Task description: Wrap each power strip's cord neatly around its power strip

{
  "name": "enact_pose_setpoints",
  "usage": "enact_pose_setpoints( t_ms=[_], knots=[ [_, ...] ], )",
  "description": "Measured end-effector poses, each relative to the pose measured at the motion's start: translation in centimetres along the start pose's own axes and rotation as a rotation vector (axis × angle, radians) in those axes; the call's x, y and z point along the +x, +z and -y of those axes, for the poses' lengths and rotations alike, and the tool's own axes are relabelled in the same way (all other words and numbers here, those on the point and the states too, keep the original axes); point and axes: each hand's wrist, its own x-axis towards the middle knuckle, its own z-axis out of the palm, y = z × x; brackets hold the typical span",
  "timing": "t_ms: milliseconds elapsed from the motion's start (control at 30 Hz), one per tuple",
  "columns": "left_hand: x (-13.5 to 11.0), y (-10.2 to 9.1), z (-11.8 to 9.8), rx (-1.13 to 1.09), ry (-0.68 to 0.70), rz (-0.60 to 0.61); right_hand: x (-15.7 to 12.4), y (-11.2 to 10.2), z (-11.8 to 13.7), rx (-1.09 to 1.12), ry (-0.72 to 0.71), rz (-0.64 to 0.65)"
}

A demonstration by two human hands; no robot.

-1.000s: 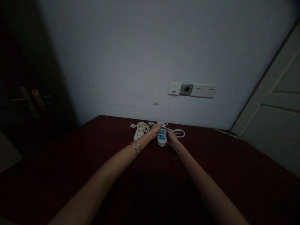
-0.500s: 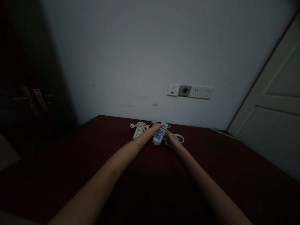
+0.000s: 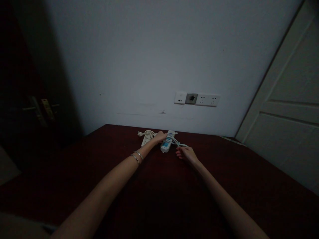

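Note:
A white power strip (image 3: 163,149) with blue socket faces lies at the back of the dark red table, its pale cord (image 3: 175,140) looped across the top. My left hand (image 3: 160,136), two bracelets on its wrist, is closed at the strip's left side, fingertips on the cord where it crosses; the exact grip is small and partly hidden. To the right of the strip, my right hand (image 3: 187,154) pinches the cord just off the strip. Left of my left hand rests a second, cream power strip (image 3: 145,142), its cord (image 3: 149,133) coiled on it and its plug (image 3: 140,134) sticking out leftward.
Behind the table (image 3: 154,179) rises a pale wall with a row of wall sockets (image 3: 207,100). A white panelled door (image 3: 286,132) stands at the right. On the left is a dark door with a handle (image 3: 29,108). The room is dim.
My left hand has shifted left, off the middle of the blue-socket strip. My right hand has moved slightly right and nearer, and the cord loop on the right has drawn in. The view has shifted slightly.

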Motion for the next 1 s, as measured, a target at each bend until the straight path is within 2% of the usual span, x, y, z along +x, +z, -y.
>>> enact_pose_setpoints(
  t_ms=[133,233,400,500,600,733,1000],
  knots=[
    [-1.3,-2.7,0.2,0.034,-0.065,-0.051,-1.2,-2.1,-0.4,-0.056,-0.132,-0.070],
    [-2.6,-5.4,1.2,0.000,-0.056,-0.193,-1.8,-4.1,-1.1,-0.126,-0.232,-0.149],
    [-4.3,-10.2,4.7,-0.028,-0.110,-0.507,-2.0,-7.2,-2.1,-0.294,-0.352,-0.291],
    [-4.4,-12.0,6.8,-0.018,-0.162,-0.595,-1.9,-8.0,-2.3,-0.390,-0.378,-0.344],
    [-4.0,-12.4,8.1,0.000,-0.155,-0.603,-1.9,-8.0,-2.4,-0.479,-0.385,-0.343],
    [-3.4,-11.9,9.1,0.042,-0.065,-0.590,-2.2,-7.7,-2.5,-0.610,-0.393,-0.307],
    [-3.4,-11.6,9.7,0.106,0.056,-0.541,-3.0,-6.8,-2.6,-0.847,-0.376,-0.236]
  ],
)
